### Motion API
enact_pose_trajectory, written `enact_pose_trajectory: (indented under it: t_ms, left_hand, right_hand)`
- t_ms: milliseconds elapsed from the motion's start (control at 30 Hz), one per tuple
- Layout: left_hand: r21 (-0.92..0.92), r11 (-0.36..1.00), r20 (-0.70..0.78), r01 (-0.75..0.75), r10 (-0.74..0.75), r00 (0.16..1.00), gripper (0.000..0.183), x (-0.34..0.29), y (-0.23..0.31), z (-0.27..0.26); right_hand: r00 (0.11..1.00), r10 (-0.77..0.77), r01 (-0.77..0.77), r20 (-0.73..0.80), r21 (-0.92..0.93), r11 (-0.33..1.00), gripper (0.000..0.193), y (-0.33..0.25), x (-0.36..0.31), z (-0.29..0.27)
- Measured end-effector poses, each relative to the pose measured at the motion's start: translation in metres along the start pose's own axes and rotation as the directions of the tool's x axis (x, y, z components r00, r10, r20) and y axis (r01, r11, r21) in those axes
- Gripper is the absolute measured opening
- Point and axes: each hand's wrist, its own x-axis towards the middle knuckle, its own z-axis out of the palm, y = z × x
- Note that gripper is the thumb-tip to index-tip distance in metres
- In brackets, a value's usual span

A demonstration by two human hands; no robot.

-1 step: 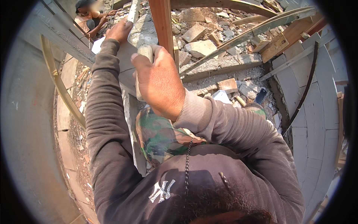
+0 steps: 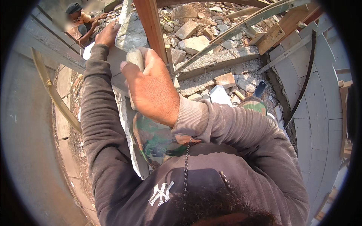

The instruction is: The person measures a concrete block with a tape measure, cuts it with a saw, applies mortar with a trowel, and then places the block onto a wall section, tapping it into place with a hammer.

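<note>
My right hand (image 2: 155, 92) is closed round a pale, rounded tool handle (image 2: 135, 58), thumb lying along its near side. A small metal-looking tip shows at the handle's far end; the rest of the tool is hidden under my hand. Beyond it, my left hand (image 2: 107, 34) reaches forward with its fingers bent over the far edge of a smooth grey block (image 2: 117, 67). Those fingertips are partly out of sight. The block lies along a narrow wall, left of my camouflage-clad knee (image 2: 158, 137).
A reddish wooden post (image 2: 151, 28) stands just beyond my right hand. Broken rubble (image 2: 194, 43) and a slanting timber strip (image 2: 230, 37) lie ahead. Grey block walling (image 2: 313, 124) rises at the right, a curved wooden strip (image 2: 56, 94) at the left. Another person (image 2: 81, 24) crouches at the far left.
The view has shifted slightly, so the scene sits a little further left. More of the handle's far end shows above my right hand. Both hands keep their hold.
</note>
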Motion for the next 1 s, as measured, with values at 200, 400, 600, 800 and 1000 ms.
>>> enact_pose_trajectory:
  t_ms: [200, 400, 600, 800, 1000]
  left_hand:
    - [-0.313, 0.904, -0.036, -0.292, 0.296, 0.954, 0.035, 0.02, -0.034, 0.007]
    - [-0.13, 0.925, -0.044, -0.357, 0.354, 0.934, 0.038, -0.02, 0.012, -0.018]
    - [0.258, 0.901, -0.288, -0.348, 0.416, 0.863, 0.036, -0.049, 0.064, -0.01]
    - [0.124, 0.972, -0.395, -0.202, 0.235, 0.888, 0.033, -0.057, 0.075, 0.003]
    - [0.194, 0.971, -0.336, -0.139, 0.199, 0.921, 0.034, -0.056, 0.071, 0.003]
  right_hand:
    - [0.964, -0.105, 0.077, 0.245, 0.123, 0.989, 0.058, 0.009, -0.076, -0.148]
    - [0.917, 0.28, -0.347, -0.285, -0.219, 0.912, 0.052, -0.032, -0.198, -0.339]
    - [0.539, 0.653, -0.832, -0.532, -0.457, 0.315, 0.045, -0.02, -0.309, -0.489]
    - [0.505, 0.557, -0.76, -0.66, -0.645, -0.075, 0.037, 0.082, -0.324, -0.561]
    - [0.792, 0.331, -0.607, -0.514, -0.597, 0.525, 0.028, 0.124, -0.219, -0.599]
